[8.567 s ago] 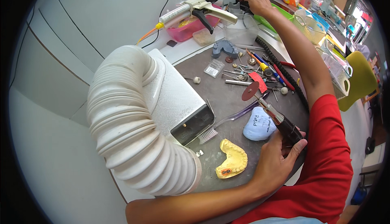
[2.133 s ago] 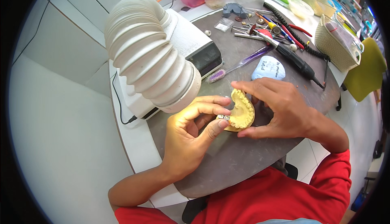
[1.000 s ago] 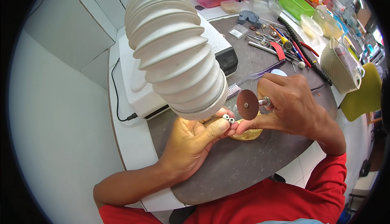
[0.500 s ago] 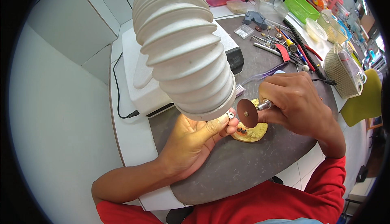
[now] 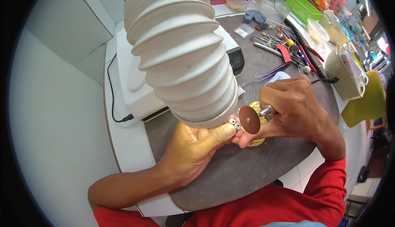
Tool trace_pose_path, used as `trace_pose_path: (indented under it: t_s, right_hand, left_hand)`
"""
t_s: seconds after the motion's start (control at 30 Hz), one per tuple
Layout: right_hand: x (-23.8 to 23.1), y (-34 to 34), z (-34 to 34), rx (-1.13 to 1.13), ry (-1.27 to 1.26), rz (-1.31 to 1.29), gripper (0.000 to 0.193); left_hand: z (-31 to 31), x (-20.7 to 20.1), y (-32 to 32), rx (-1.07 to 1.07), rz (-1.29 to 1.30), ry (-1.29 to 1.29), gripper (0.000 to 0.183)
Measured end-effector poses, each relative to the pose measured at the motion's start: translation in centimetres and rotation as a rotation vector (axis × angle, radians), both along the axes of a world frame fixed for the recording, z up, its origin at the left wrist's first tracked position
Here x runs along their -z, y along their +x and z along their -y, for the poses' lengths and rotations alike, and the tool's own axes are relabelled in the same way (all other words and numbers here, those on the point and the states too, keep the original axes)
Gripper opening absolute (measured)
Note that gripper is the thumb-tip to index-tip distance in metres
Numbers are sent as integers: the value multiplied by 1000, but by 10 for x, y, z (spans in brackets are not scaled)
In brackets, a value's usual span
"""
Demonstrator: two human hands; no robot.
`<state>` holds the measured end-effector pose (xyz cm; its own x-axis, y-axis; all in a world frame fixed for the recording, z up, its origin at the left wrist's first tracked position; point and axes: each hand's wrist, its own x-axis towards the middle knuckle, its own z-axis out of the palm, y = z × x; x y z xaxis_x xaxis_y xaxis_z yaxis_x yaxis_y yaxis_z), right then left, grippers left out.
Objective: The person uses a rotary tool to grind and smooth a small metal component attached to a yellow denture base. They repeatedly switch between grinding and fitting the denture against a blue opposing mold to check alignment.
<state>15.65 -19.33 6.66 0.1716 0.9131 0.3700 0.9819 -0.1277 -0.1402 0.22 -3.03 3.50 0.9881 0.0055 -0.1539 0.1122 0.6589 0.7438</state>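
Note:
Between the thumb and fingers of my left hand (image 5: 196, 149) is a small silvery dental bridge piece (image 5: 237, 126) with two round, dark-holed units showing. My right hand (image 5: 298, 107) grips a rotary handpiece (image 5: 266, 111), most of its body hidden in the fist. The brown cutting disc (image 5: 247, 118) on its tip stands just right of the metal piece; whether they touch I cannot tell. My right thumb reaches under the disc to the left fingertips. Beneath both hands lies a yellow plaster dental model (image 5: 257, 142), largely covered.
A wide white ribbed suction hose (image 5: 177, 58) hangs over my left fingers, from a white machine (image 5: 140, 87) behind it. A purple toothbrush (image 5: 263, 77) and scattered burs and tools (image 5: 269, 46) lie on the grey worktop (image 5: 230, 177). Baskets (image 5: 343, 72) line the right side.
My right hand has come down and left, its thumb now at the left fingertips. The dental bridge piece has turned, showing two units. The disc covers part of the model differently.

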Motion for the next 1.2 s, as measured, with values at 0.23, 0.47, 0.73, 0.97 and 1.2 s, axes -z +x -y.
trace_pose_path:
  t_s: [0.23,0.47,0.73,0.97,1.2]
  right_hand:
    - [5,0,-1,13,-12,15,74]
    - [5,-1,-2,25,-24,10,74]
    - [5,-1,-1,24,-28,11,74]
    - [6,-2,-1,27,-22,10,74]
    - [5,-1,-1,26,-23,5,74]
  left_hand:
    - [0,1,1,-17,13,24,19]
    - [1,3,0,-33,3,39,21]
    - [1,4,0,-34,5,25,21]
    - [0,3,0,-35,0,21,21]
    - [0,4,-1,-22,8,25,22]
